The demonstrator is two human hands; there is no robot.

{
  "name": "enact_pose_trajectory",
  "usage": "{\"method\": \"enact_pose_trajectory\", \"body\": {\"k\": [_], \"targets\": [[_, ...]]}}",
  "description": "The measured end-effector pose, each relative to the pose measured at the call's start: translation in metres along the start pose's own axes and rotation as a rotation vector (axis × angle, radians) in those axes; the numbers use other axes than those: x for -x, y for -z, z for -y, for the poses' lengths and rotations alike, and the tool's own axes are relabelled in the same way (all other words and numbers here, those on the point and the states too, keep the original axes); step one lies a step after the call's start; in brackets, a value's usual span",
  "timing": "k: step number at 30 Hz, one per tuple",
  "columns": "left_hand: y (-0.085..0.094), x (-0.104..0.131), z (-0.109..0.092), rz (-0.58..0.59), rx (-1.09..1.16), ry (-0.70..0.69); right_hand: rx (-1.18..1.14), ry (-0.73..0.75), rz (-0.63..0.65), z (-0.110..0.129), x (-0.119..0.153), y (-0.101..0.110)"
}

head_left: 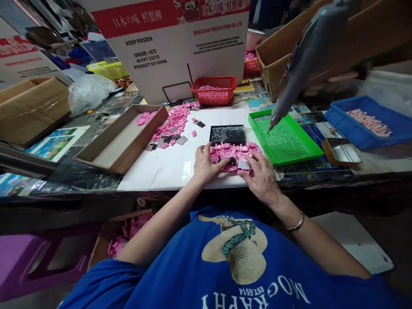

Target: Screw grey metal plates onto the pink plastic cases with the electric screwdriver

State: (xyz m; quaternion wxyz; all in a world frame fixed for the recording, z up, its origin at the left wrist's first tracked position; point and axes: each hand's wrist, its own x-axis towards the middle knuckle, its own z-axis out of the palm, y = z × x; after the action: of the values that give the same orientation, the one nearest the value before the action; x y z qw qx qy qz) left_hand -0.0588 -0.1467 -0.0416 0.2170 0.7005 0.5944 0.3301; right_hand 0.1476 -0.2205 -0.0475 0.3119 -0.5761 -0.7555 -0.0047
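Both hands are at a row of pink plastic parts [227, 151] on the white sheet near the table's front edge. My left hand [207, 165] is closed round the row's left end, its thumb at a small black piece [232, 161]. Fingers of my right hand [262, 178] grip the right end, beside a flat grey piece [243, 165]. Just behind the row lies a black tray [227, 134] of small metal pieces, probably screws. A grey power screwdriver [298, 64] hangs tip-down over the green perforated tray [302, 156] to the right.
Left of my hands are loose pink parts [175, 122], grey squares [182, 140] and a shallow cardboard tray [120, 165]. A red basket [214, 98] stands behind, before a large printed carton [167, 60]. At right are a blue tray [350, 135] and a small metal container [341, 152].
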Motion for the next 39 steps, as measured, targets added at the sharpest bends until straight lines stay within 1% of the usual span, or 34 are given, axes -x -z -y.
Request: {"method": "enact_pose_trajectory", "body": {"k": [4, 7, 9, 12, 13, 15, 18, 21, 23, 25, 29, 31, 33, 37, 39], "targets": [[0.017, -0.004, 0.012, 0.056, -0.078, 0.052, -0.017, -0.087, 0.015, -0.003, -0.002, -0.004], [0.022, -0.007, 0.015, 0.082, -0.078, 0.061, -0.049, -0.165, 0.061, -0.006, -0.006, -0.011], [0.021, -0.007, 0.014, 0.087, -0.057, 0.045, -0.089, -0.147, 0.084, -0.007, -0.009, -0.013], [0.016, -0.005, 0.013, 0.085, -0.016, 0.036, -0.143, -0.095, 0.079, -0.007, -0.012, -0.011], [0.015, -0.004, 0.013, 0.076, 0.003, 0.039, -0.151, -0.103, 0.070, -0.007, -0.013, -0.010], [0.013, -0.002, 0.015, 0.054, 0.025, 0.039, -0.132, -0.164, 0.057, -0.008, -0.013, -0.008], [0.009, -0.002, 0.018, 0.025, -0.044, 0.013, -0.061, -0.258, 0.097, -0.010, -0.015, -0.009], [0.004, -0.001, 0.017, 0.032, -0.133, -0.021, -0.070, -0.254, 0.131, -0.012, -0.020, -0.012], [0.001, 0.000, 0.016, 0.049, -0.121, -0.040, -0.110, -0.231, 0.087, -0.012, -0.024, -0.013], [-0.001, 0.000, 0.015, 0.051, -0.054, -0.047, -0.139, -0.230, 0.008, -0.011, -0.026, -0.014], [-0.002, 0.002, 0.015, 0.013, 0.107, -0.065, -0.181, -0.272, -0.154, -0.009, -0.030, -0.014], [-0.002, 0.003, 0.015, -0.016, 0.164, -0.060, -0.237, -0.310, -0.195, -0.006, -0.031, -0.015], [-0.003, 0.003, 0.014, -0.050, 0.213, -0.047, -0.354, -0.391, -0.206, -0.003, -0.032, -0.019], [-0.006, 0.001, 0.016, -0.088, 0.311, -0.034, -0.709, -0.627, -0.227, 0.009, -0.035, -0.028], [-0.008, -0.001, 0.017, -0.086, 0.339, -0.021, -0.752, -0.699, -0.209, 0.017, -0.036, -0.029]]}}
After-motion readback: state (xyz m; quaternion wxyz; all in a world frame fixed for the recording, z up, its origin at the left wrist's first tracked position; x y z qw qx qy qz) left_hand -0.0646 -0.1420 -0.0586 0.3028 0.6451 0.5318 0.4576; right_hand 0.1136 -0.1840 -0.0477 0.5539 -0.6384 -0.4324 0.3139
